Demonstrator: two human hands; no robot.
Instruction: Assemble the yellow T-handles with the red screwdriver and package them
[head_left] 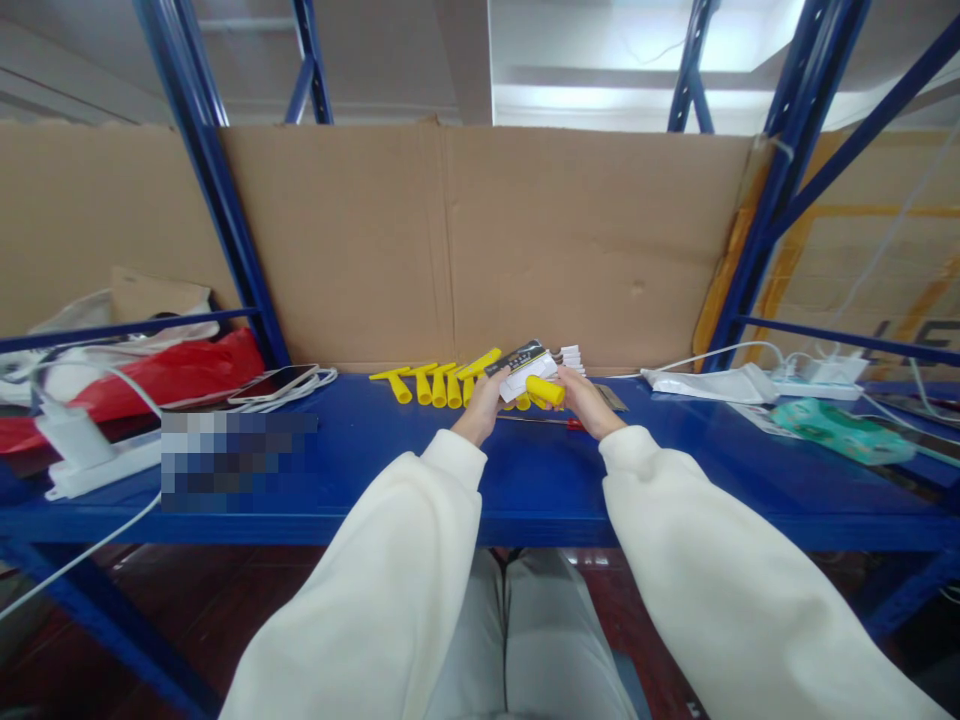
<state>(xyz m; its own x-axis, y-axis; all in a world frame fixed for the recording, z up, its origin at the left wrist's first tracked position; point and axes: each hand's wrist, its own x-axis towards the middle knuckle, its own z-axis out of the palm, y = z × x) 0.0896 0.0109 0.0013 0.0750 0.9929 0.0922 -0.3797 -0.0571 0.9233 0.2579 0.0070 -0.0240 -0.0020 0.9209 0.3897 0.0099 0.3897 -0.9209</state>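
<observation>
Above the blue shelf my left hand (482, 405) is closed on the left edge of a black-and-white printed packet (525, 368). My right hand (586, 402) has its fingers wrapped by a yellow T-shaped handle tool (545, 390), whose round end points toward me in front of the packet. Several similar yellow T-shaped tools (439, 387) lie in a row to the left, some partly hidden by my left hand. Below my hands lies a thin rod with a red handle (574, 425). Behind my right hand is a group of white-ended pieces (571, 356).
A cardboard panel (450, 250) backs the blue shelf (540, 480). At left are a phone (277, 384), a red bag (187, 375) and a white power strip (105, 465). At right lie a white packet (709, 384) and a green bubbly packet (840, 430) near cables.
</observation>
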